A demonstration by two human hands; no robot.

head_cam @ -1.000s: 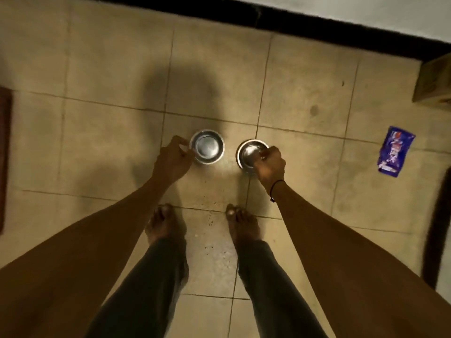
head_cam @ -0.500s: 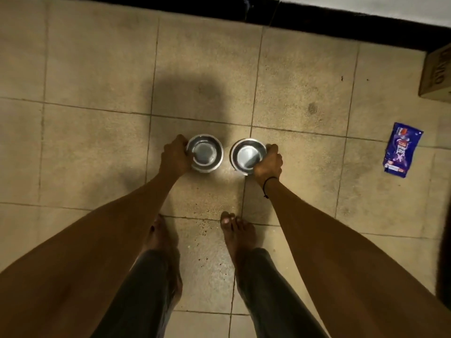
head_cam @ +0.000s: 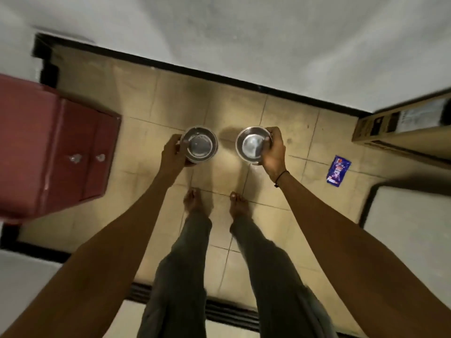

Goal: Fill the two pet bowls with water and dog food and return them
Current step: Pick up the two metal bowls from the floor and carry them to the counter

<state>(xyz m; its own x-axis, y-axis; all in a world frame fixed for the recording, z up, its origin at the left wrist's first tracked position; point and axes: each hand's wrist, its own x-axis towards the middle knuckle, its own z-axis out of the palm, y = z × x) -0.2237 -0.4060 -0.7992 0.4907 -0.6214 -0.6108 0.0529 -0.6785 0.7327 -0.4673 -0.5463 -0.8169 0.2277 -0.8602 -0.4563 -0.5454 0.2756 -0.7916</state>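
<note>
Two small steel pet bowls are held up above the tiled floor, both looking empty inside. My left hand grips the left bowl by its left rim, thumb over the edge. My right hand grips the right bowl by its right rim, fingers curled round the edge. The bowls hang a short gap apart, in front of my bare feet.
A red cabinet with two knobs stands at the left. A long cardboard box leans at the right wall. A blue packet lies on the floor at the right. A white wall with black skirting runs behind.
Both bowls have come up off the floor in my hands and moved apart. The view has risen, so the cabinet, walls and box now show.
</note>
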